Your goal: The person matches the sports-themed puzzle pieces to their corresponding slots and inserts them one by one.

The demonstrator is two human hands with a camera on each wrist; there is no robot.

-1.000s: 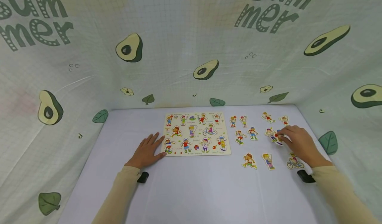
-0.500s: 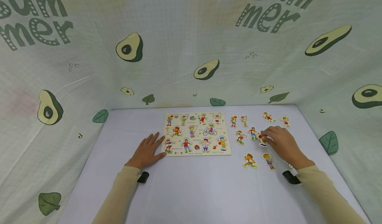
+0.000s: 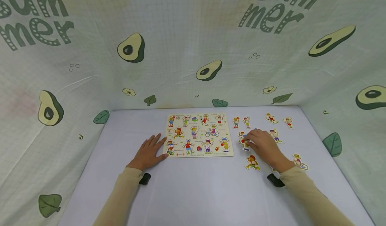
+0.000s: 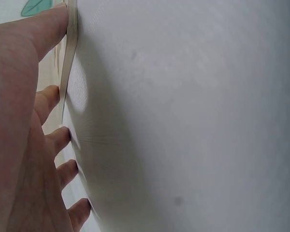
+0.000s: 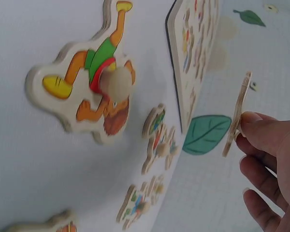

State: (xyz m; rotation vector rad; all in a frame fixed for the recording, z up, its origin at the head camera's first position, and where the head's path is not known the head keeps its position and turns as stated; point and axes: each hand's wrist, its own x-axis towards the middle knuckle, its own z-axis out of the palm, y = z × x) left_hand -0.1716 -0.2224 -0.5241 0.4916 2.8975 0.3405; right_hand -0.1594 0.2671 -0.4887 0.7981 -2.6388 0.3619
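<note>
Right wrist view: the thumb and fingers of the right hand (image 3: 265, 149) pinch one piece (image 5: 237, 116), seen edge-on and clear of the surface, with the patterned cloth behind it. From the head, this piece shows at the fingertips, on the side of the hand toward the board, and partly covers the skateboarder (image 3: 240, 134). A gap separates it from the board.

Near the right hand, the runner (image 3: 252, 162) lies flat on the person's side of the fingers, its round knob facing up. The batter (image 3: 275, 135) lies just past the knuckles, and the cyclist (image 3: 300, 162) lies to the right of the wrist. Another piece under the wrist is mostly hidden.

Farther off, two pieces lie side by side near the board's far right corner, and the footballer (image 3: 271, 118) and the tennis player (image 3: 288, 122) lie beyond the hand to the right.

The left hand (image 3: 146, 153) rests with fingers spread at the board's left side, thumb and index fingertip touching its edge. The board (image 3: 186, 132), printed with sporting figures, lies flat between the two hands on the white surface (image 3: 199, 192).
</note>
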